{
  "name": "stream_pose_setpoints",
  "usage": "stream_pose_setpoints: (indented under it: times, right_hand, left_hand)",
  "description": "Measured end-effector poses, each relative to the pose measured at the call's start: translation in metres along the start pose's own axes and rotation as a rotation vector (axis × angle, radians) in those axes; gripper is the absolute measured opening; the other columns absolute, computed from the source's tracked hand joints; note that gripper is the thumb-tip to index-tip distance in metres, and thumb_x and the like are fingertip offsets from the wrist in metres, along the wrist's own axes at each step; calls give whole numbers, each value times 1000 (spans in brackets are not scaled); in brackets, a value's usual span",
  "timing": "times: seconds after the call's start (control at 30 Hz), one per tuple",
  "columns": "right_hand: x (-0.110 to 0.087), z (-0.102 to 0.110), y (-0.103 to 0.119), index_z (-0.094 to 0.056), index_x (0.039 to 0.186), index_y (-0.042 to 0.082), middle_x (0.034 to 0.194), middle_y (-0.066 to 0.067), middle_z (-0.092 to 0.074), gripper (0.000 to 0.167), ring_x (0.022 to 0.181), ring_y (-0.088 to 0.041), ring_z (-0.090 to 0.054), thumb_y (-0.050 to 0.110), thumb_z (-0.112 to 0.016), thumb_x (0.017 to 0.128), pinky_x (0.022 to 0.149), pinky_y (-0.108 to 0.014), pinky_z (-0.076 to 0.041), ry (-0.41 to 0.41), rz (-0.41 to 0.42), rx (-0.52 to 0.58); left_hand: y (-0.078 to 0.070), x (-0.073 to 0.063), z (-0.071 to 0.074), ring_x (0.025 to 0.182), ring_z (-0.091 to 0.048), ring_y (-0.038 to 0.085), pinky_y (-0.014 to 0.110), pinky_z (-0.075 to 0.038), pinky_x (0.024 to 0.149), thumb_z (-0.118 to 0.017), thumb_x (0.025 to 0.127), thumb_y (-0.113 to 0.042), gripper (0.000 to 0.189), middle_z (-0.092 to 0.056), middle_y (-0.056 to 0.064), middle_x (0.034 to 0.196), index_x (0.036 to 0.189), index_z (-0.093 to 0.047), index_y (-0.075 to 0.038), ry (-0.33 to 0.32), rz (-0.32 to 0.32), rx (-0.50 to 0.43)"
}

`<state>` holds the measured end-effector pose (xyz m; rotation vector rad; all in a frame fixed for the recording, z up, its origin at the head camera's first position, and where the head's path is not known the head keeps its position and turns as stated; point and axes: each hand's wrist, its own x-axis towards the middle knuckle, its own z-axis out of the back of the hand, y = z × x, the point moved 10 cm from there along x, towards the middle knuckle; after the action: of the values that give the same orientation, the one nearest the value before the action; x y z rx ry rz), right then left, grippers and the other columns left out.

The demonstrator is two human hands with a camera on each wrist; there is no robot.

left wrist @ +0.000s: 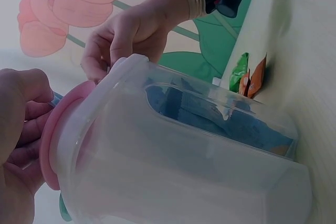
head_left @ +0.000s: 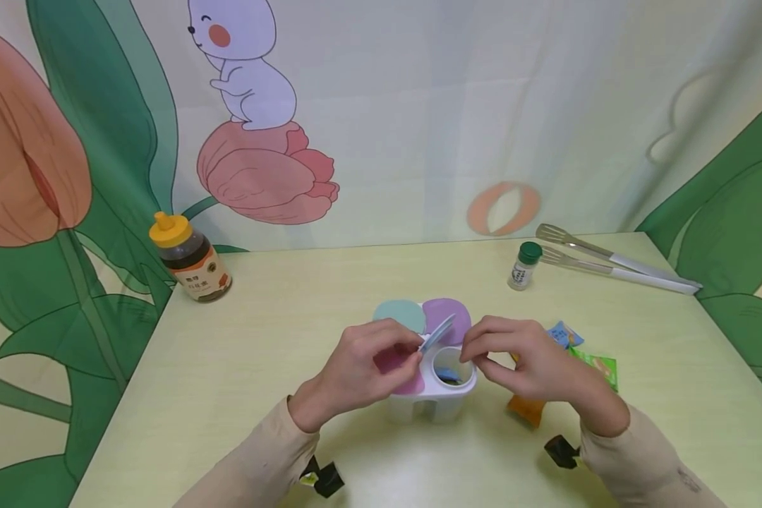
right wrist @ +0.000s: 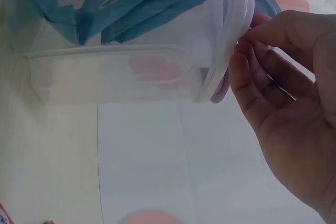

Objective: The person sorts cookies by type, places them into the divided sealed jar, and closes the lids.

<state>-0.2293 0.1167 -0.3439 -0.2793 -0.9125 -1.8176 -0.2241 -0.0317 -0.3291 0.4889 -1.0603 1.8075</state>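
Observation:
A white translucent storage box with round compartments stands in front of me. Teal, purple and pink lids cover three of them. My left hand pinches the light blue lid, tilted up beside the uncovered front right compartment. Blue packets lie inside that compartment, seen through its clear wall. My right hand grips the compartment's rim, an index fingertip over its inner edge and the thumb outside.
Blue, green and orange packets lie on the table by my right hand, partly hidden. Further back stand a green-capped shaker and metal tongs. A yellow-capped brown bottle stands at the back left, before a printed curtain.

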Motion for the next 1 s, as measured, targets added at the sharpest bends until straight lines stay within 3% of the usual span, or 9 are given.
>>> stream_pose_setpoints:
  times: [0.53,0.73,1.0]
  right_hand:
    - [-18,25,-31,-71,99,21,99,10,-69,37,84,-3,-62,-9,-70,77,73,-14,-53,-32,-165,-119]
    - [-25,37,-40,-70,98,20,94,12,-68,37,81,-1,-60,-9,-71,76,73,-14,-51,-77,-183,-171]
    - [-41,60,-57,-71,98,19,92,11,-69,35,83,0,-60,-8,-75,76,75,-11,-50,-135,-266,-262]
  left_hand:
    - [1,3,-1,77,-65,8,15,-55,74,-71,80,-2,12,-71,4,85,92,-71,-3,-3,-7,0]
    - [1,2,-1,77,-65,8,16,-55,74,-71,80,-2,12,-71,4,85,93,-71,-3,1,5,8]
    - [0,1,0,75,-64,8,14,-55,72,-71,79,-1,13,-71,3,84,92,-71,-4,-15,-3,-1]
